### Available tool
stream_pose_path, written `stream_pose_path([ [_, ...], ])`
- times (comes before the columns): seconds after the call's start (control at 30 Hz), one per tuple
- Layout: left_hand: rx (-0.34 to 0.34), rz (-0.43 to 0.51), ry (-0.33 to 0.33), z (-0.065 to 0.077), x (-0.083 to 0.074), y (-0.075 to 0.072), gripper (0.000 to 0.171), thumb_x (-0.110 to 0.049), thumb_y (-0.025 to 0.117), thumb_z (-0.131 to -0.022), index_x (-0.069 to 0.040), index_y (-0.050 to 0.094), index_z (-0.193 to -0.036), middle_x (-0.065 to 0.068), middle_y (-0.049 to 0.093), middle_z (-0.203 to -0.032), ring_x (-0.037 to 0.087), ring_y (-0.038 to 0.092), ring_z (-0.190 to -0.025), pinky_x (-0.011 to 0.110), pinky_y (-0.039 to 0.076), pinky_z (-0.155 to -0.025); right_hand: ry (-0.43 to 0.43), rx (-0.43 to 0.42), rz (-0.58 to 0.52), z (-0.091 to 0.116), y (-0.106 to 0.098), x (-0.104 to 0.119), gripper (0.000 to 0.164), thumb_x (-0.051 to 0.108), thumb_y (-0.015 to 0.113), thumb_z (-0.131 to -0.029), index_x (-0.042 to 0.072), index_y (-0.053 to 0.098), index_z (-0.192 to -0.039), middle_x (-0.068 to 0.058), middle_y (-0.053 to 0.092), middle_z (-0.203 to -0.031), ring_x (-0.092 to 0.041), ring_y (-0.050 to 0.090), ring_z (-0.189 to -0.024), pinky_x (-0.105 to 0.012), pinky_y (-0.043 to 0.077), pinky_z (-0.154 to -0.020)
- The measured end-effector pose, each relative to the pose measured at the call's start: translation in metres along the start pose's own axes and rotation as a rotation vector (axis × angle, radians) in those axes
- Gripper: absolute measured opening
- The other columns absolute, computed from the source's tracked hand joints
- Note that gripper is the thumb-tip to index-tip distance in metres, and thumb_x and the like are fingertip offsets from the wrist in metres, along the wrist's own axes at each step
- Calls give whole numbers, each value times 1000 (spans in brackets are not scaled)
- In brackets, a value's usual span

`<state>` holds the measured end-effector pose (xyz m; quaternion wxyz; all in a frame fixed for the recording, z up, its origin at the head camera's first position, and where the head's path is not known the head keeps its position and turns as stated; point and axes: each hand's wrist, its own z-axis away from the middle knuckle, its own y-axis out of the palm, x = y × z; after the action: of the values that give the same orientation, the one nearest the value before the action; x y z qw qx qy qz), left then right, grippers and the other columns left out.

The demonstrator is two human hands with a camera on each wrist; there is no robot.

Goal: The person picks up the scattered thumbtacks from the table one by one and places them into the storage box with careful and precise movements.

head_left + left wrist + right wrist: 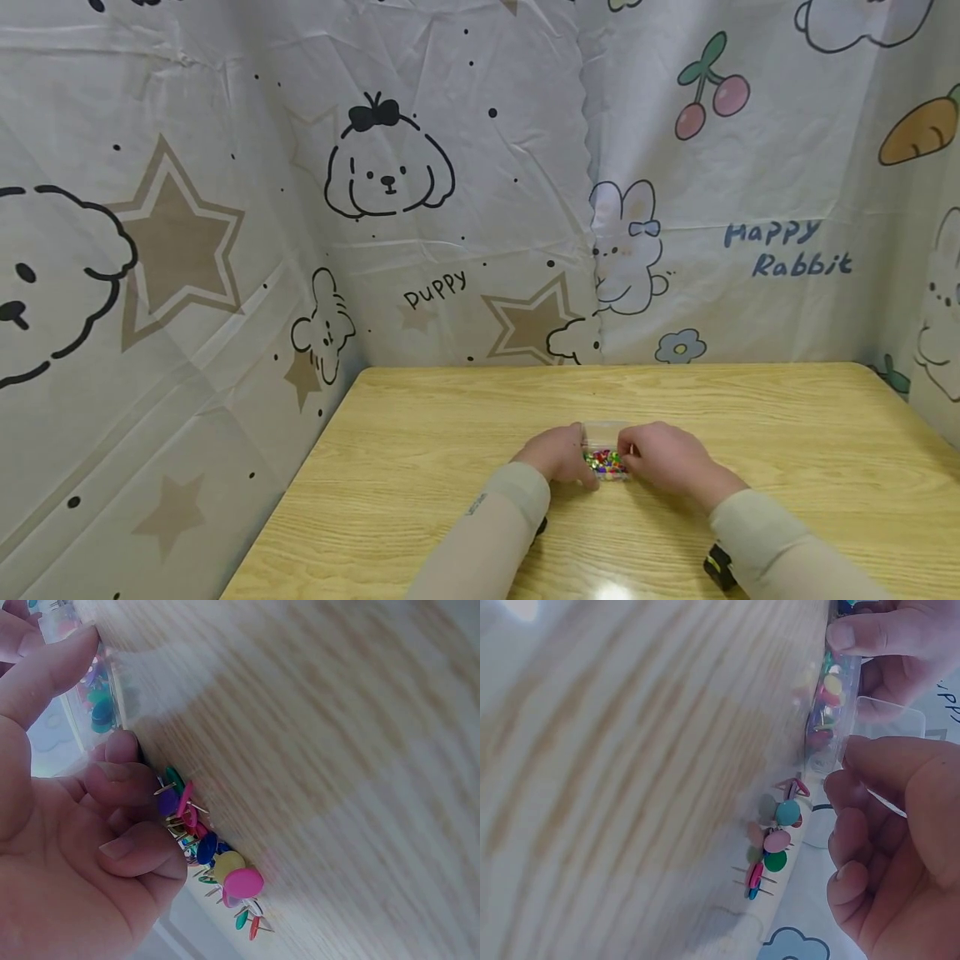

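Note:
A small clear plastic box (604, 476) of colourful thumbtacks (606, 460) sits on the table between both hands, its clear lid (900, 718) raised at the back. The left hand (557, 454) grips the box's left end, thumb in front and fingers curled behind. At the right end, the right hand (667, 458) has its thumb and forefinger against the box's corner, its other fingers curled. Whether a tack is also between those fingertips is hidden. Loose thumbtacks (244, 883) lie on the wood past the left hand; several more tacks (777, 841) lie beyond the box in the right wrist view.
The yellow wood-grain table (420, 467) reaches back to a white cloth curtain (480, 167) printed with puppies, rabbits and stars. Curtain cloth also hangs along the left and right sides. A black wrist strap (720, 568) shows beneath the right sleeve.

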<state>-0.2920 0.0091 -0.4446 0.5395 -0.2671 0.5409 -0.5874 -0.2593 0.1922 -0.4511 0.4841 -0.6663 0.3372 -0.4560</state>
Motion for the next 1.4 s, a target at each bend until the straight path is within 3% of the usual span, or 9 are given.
stream_pose_path([
  [0.27, -7, 26, 10, 0, 1, 0, 46, -38, 85, -67, -22, 51, -93, -7, 55, -81, 13, 50, -70, 31, 44, -63, -40, -9, 30, -1, 1, 1, 8, 18, 69, -84, 24, 66, -79, 12, 60, -74, -7, 48, -63, -35, 46, -58],
  [0.7, -14, 50, -2, 3, 1, 1, 46, -38, 85, -67, -22, 51, -93, -7, 55, -81, 14, 50, -69, 31, 44, -61, 66, 25, -33, 5, -12, -21, 7, 17, 61, -88, 22, 64, -84, 10, 55, -69, -9, 46, -55, -34, 42, -56],
  [0.93, -19, 41, 0, 4, 1, 0, 45, -38, 85, -68, -22, 51, -93, -7, 55, -81, 14, 49, -69, 31, 44, -61, 68, 66, -25, 13, -16, -30, 9, 12, 62, -82, 20, 63, -81, 9, 58, -74, -9, 47, -58, -36, 43, -58],
  [1.2, -16, 43, -7, 5, 0, -1, 45, -38, 85, -68, -23, 51, -94, -6, 54, -81, 14, 49, -68, 31, 44, -60, 110, 98, -43, 17, -15, -29, 13, 15, 67, -80, 21, 58, -72, 11, 54, -61, -10, 48, -57, -36, 42, -57],
  [1.4, -12, 45, -11, 6, 0, 0, 45, -38, 85, -68, -23, 51, -95, -7, 55, -82, 14, 50, -67, 32, 44, -59, 107, 78, 20, 16, -9, -33, 18, 11, 64, -78, 23, 55, -68, 10, 52, -63, -11, 46, -59, -36, 40, -54],
])
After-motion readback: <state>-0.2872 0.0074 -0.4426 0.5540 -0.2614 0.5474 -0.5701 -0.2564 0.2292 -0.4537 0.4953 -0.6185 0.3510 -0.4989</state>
